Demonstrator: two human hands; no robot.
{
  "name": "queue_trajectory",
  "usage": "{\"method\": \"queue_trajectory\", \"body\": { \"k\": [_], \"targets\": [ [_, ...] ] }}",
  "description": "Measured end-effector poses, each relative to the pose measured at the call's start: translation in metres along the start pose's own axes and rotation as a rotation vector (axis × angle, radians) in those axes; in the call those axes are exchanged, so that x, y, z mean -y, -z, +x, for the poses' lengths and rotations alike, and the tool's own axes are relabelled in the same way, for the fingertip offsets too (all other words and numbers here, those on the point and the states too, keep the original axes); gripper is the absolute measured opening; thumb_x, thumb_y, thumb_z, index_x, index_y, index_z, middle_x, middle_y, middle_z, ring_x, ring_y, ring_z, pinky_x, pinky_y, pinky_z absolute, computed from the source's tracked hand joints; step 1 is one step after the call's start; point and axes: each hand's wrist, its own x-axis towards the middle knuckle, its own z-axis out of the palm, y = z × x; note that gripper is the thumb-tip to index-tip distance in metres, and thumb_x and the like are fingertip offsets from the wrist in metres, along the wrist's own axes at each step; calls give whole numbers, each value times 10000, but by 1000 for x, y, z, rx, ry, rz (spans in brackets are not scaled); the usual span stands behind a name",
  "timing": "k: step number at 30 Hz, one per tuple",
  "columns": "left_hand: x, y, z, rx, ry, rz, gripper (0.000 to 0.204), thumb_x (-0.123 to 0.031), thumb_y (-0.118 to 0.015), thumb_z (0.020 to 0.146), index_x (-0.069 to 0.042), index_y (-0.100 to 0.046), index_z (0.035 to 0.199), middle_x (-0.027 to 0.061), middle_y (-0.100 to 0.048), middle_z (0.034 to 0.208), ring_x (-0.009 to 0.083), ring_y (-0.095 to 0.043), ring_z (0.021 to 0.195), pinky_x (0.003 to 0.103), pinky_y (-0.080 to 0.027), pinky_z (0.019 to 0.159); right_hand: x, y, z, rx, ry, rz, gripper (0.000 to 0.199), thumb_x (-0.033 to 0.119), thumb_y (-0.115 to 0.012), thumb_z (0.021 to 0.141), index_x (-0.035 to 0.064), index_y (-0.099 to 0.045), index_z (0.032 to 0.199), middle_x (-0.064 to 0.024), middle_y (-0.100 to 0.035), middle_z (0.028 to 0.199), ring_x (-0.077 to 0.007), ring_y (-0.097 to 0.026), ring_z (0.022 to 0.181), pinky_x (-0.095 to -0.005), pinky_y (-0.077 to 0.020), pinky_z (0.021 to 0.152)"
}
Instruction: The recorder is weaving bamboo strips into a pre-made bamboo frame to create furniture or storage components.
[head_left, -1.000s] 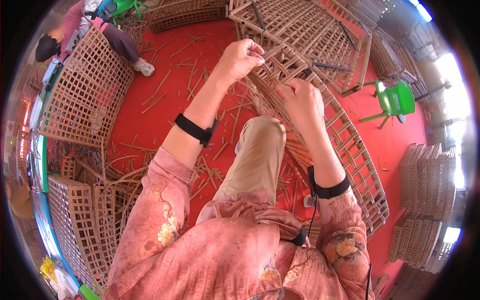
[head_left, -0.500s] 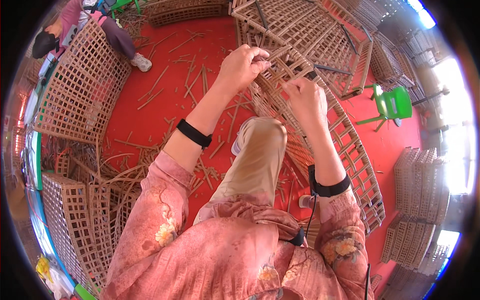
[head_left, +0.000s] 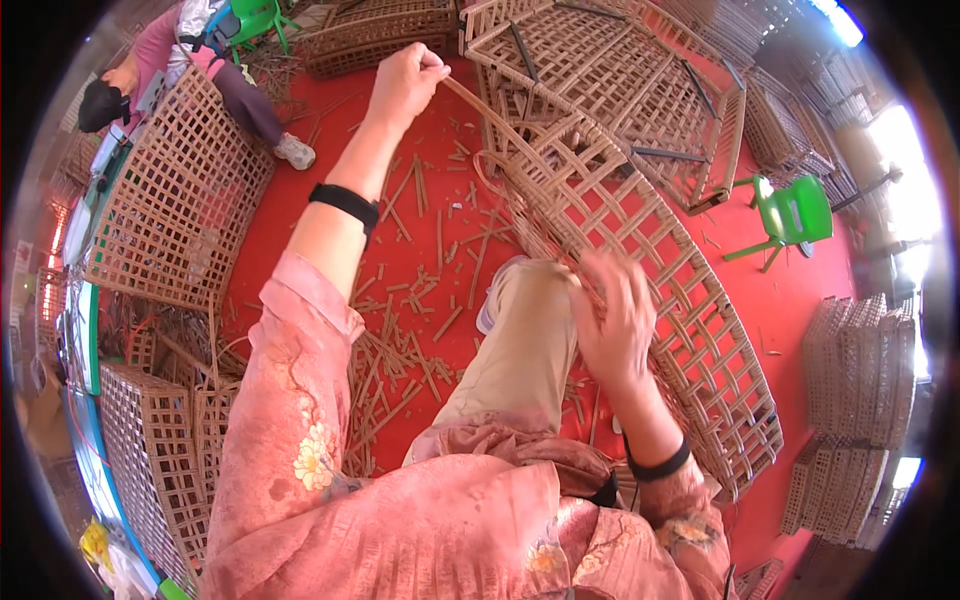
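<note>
Woven panel (head_left: pixel 640 225) slants just beside my right hand (head_left: pixel 615 318), reaching ahead of it and out to its right; those fingers are loosely spread but blurred, and I cannot tell whether they touch it. My left hand (head_left: pixel 407 87), farther ahead, pinches 1 end of a flat strip (head_left: pixel 481 108) that runs back toward the panel. Cut strips (head_left: pixel 448 322) litter the red floor (head_left: pixel 310 210) between my 2 hands. Well off to the right of my right hand stand a green chair (head_left: pixel 797 210) and stacked woven pieces (head_left: pixel 855 370).
</note>
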Motion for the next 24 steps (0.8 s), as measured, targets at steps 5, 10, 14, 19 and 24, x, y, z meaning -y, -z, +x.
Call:
{"method": "queue_trajectory", "body": {
  "k": [5, 10, 14, 19, 24],
  "targets": [
    [-30, 10, -24, -196, -110, 410, 281, -214, -759, 856, -90, -650, 1083, 82, -604, 1112, 152, -679, 705, 310, -572, 627, 4, 25, -45, 151, -12, -12, 313, 91, -726, 819, 34, -655, 1118, -142, -631, 1084, -332, -615, 964, -431, -496, 854],
    [-101, -5, -67, 311, -206, 1, 350, -288, -729, 875, -117, -645, 1170, 71, -613, 1174, 212, -670, 923, 335, -567, 814, -3, 61, -61, -123, -265, -92, 269, 17, -724, 810, 11, -668, 1073, -150, -645, 1049, -317, -624, 972, -409, -509, 837],
    [-118, -21, -75, 319, -176, 85, 416, -439, -712, 855, -88, -653, 1070, 101, -660, 1005, 281, -665, 847, 393, -536, 754, -18, 70, -85, -94, -212, -178, 287, 39, -709, 826, 24, -655, 1107, -143, -630, 1107, -316, -614, 993, -427, -492, 866],
    [-125, -10, -58, 390, -229, 112, 298, -344, -749, 796, -69, -635, 794, 89, -623, 806, 310, -632, 757, 429, -490, 687, -25, 55, -100, -67, -196, -323, 344, 164, -723, 843, 41, -647, 1156, -125, -560, 1259, -320, -542, 1163, -466, -395, 1006],
    [-62, 3, -23, 240, -143, 211, 289, -342, -770, 781, -75, -660, 778, 84, -642, 754, 257, -639, 724, 382, -490, 660, -28, 49, -99, -23, -142, -515, 420, 223, -705, 857, 60, -623, 1235, -89, -541, 1336, -303, -488, 1271, -466, -345, 1067]
  ]
}}
